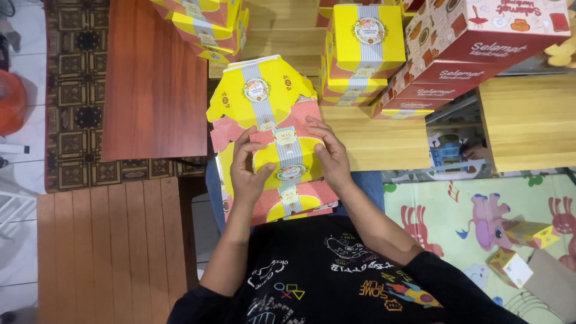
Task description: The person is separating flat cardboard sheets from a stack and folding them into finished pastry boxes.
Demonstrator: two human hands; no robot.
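Note:
I hold a flat, partly folded yellow and red cardboard box (pixel 264 99) over my lap, its lid flap tilted away from me. My left hand (pixel 247 174) grips the box's left side with the thumb on its front panel. My right hand (pixel 330 157) presses on the right side, fingers spread over a red flap. Under the box lie more flat box blanks (pixel 300 204) of the same print, resting on my knees.
Stacks of finished yellow boxes (pixel 366 42) and red boxes (pixel 474 42) stand on a light wooden platform (pixel 528 120) ahead. More yellow boxes (pixel 204 24) are at the top left. A brown board (pixel 153 84) lies left on a patterned rug; a play mat (pixel 468 222) lies right.

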